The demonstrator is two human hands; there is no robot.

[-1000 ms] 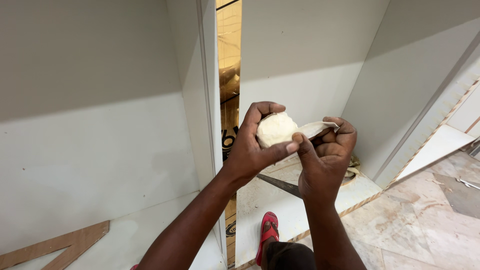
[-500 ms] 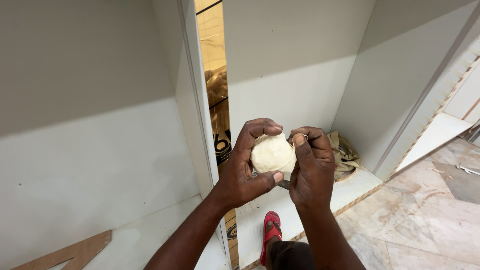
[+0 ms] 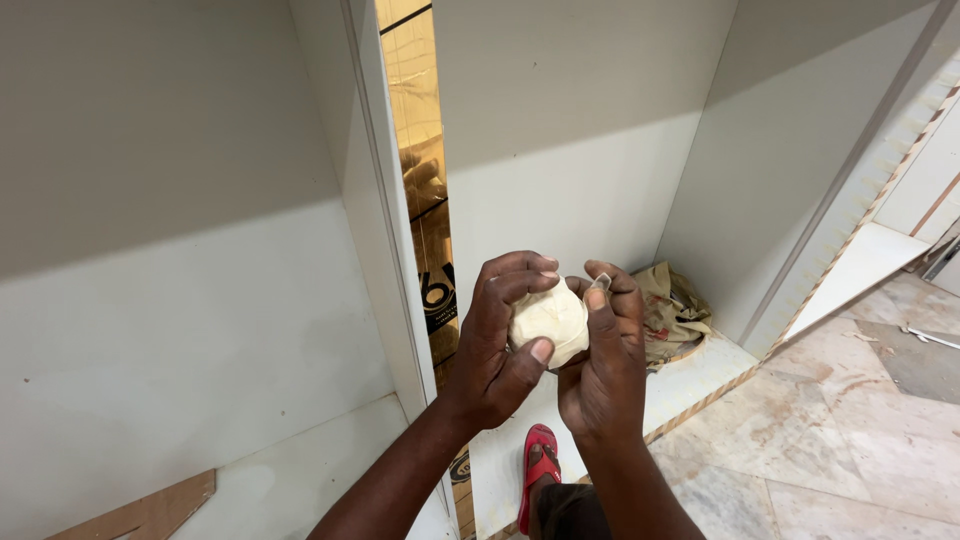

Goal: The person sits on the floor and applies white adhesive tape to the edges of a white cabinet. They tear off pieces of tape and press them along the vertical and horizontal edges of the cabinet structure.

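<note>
Two hands hold a soft, cream-colored lump (image 3: 548, 322) up in the air, in front of a white cupboard. The lump looks like dough or putty. It is almost round, like a ball, so it has no clear long side and does not point any way that can be told.

The left hand (image 3: 498, 345) wraps around the lump from the left. Its fingers curl over the top and its thumb presses on the lower front. The right hand (image 3: 603, 360) closes on the lump from the right, with its fingers bent over the top edge. Both hands grip the lump, and the fingertips of the two hands nearly meet above it. Much of the lump is hidden behind the fingers.

Behind the hands stands a white upright panel (image 3: 375, 200). Just beside it is a thin, shiny gold strip (image 3: 420, 170) that runs up and down. To the right, at the bottom of the cupboard, lies a crumpled tan cloth (image 3: 672, 308). It sits on the white bottom shelf (image 3: 700, 370). Below the hands is a red sandal (image 3: 540, 465) on a foot. At the right is a pale stone floor (image 3: 850, 430). A brown piece of board (image 3: 140, 512) shows at the lower left.
</note>
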